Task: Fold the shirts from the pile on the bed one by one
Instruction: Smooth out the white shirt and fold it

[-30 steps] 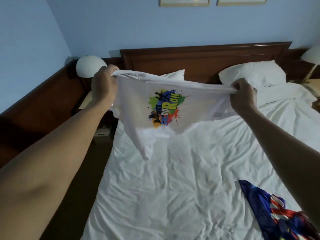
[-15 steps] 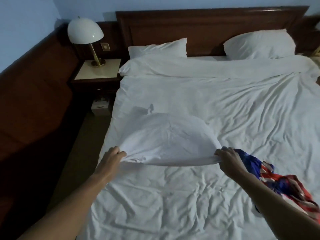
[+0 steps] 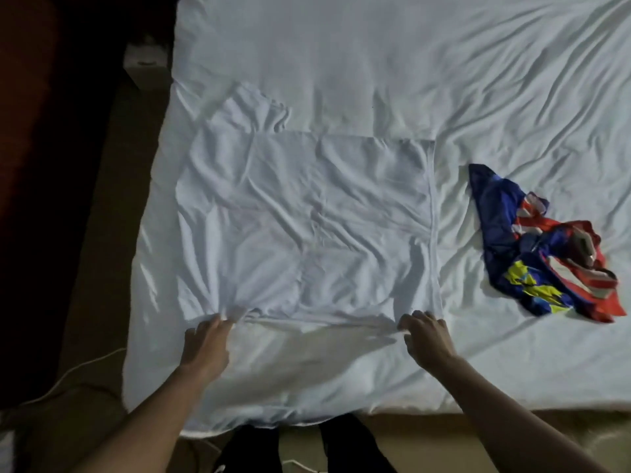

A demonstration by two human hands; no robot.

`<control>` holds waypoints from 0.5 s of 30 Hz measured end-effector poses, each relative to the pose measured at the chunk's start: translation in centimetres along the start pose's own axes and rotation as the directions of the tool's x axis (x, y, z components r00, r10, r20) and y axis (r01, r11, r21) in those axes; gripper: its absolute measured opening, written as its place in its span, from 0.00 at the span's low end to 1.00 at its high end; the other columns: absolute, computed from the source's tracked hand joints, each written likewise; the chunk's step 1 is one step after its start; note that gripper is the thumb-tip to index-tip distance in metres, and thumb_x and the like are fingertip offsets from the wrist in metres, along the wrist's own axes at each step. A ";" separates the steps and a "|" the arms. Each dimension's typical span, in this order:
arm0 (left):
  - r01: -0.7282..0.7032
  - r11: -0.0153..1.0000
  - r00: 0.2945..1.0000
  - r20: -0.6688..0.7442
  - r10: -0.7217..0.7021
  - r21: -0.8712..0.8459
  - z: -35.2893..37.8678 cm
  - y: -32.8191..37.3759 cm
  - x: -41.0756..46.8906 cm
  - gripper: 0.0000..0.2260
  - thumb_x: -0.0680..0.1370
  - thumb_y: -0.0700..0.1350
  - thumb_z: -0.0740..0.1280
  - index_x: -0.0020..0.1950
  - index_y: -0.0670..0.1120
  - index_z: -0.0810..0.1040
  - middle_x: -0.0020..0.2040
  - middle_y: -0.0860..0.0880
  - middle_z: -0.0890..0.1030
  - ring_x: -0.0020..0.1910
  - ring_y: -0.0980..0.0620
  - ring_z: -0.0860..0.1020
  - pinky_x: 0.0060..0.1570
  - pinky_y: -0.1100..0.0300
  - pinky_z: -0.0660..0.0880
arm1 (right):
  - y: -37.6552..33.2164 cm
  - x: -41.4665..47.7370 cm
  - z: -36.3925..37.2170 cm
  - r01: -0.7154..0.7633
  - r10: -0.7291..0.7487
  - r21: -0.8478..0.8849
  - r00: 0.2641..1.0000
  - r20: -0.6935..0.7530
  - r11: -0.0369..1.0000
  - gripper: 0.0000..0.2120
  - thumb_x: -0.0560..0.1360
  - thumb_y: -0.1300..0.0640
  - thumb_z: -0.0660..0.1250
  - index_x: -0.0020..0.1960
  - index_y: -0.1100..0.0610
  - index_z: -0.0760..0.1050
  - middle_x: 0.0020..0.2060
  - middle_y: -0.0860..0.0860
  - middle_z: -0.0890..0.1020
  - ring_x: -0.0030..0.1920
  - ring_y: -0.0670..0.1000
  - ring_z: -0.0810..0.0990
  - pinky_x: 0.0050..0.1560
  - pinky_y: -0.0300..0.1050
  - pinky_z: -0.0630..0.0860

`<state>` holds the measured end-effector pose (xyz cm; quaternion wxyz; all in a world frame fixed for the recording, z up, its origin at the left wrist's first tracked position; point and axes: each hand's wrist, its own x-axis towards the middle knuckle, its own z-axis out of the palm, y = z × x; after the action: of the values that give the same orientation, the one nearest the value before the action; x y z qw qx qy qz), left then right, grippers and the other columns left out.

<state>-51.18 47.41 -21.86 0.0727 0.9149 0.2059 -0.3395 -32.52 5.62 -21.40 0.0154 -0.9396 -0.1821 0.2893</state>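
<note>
On my feed the bed (image 3: 444,80) fills most of the frame, its white sheet creased all over. A strip of tan floor (image 3: 102,268) runs down the left side and along the bottom edge. At far left I see dark reddish wood panelling (image 3: 24,131). A small pale box (image 3: 146,66) sits upper left, just beside the bed. A thin white cable (image 3: 78,367) trails across the lower left. The light is dim.

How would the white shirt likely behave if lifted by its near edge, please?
Probably floppy: the white shirt lies creased, puckering where the left hand and right hand pinch it. Likely light, since it lies thin and flat on the bed.
</note>
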 end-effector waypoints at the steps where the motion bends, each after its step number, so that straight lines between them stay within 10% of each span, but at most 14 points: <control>1: 0.022 0.999 0.999 -0.049 -0.023 -0.034 0.7 0.8 -0.3 0.25 0.76 0.40 0.67 0.74 0.52 0.72 0.73 0.48 0.71 0.67 0.44 0.74 0.64 0.47 0.71 | 0.0 -0.1 0.5 -0.048 0.052 0.087 0.998 -0.038 0.995 0.11 0.75 0.62 0.69 0.55 0.50 0.81 0.50 0.52 0.81 0.56 0.59 0.79 0.51 0.52 0.72; 4: -0.052 0.995 0.976 -0.216 0.033 -0.082 1.8 4.3 -0.4 0.23 0.69 0.36 0.74 0.64 0.46 0.80 0.60 0.44 0.77 0.56 0.39 0.78 0.55 0.42 0.75 | 0.4 0.2 1.5 -0.229 0.354 0.452 0.911 -0.212 0.862 0.13 0.77 0.58 0.71 0.60 0.56 0.77 0.56 0.60 0.78 0.56 0.64 0.78 0.54 0.56 0.76; 7: -0.233 0.966 0.918 -0.354 0.180 -0.113 1.6 9.3 1.0 0.23 0.68 0.36 0.75 0.63 0.43 0.79 0.61 0.43 0.76 0.58 0.38 0.77 0.55 0.42 0.75 | 1.4 1.6 1.5 -0.395 0.550 0.597 0.830 -0.095 0.699 0.29 0.75 0.46 0.74 0.70 0.58 0.69 0.66 0.62 0.72 0.66 0.65 0.72 0.66 0.59 0.71; 15: -0.369 0.928 0.875 -0.358 0.327 -0.054 2.7 15.7 4.9 0.14 0.67 0.35 0.72 0.50 0.46 0.79 0.47 0.45 0.77 0.45 0.39 0.76 0.41 0.45 0.76 | 5.0 2.2 2.7 -0.428 0.500 0.777 0.849 0.170 0.461 0.24 0.76 0.48 0.75 0.66 0.58 0.75 0.54 0.52 0.81 0.51 0.54 0.81 0.53 0.50 0.78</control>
<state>-42.74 34.06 -27.25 0.1506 0.9758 0.0673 -0.1436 -30.67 1.52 -25.47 0.3574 -0.8569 0.2283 0.2931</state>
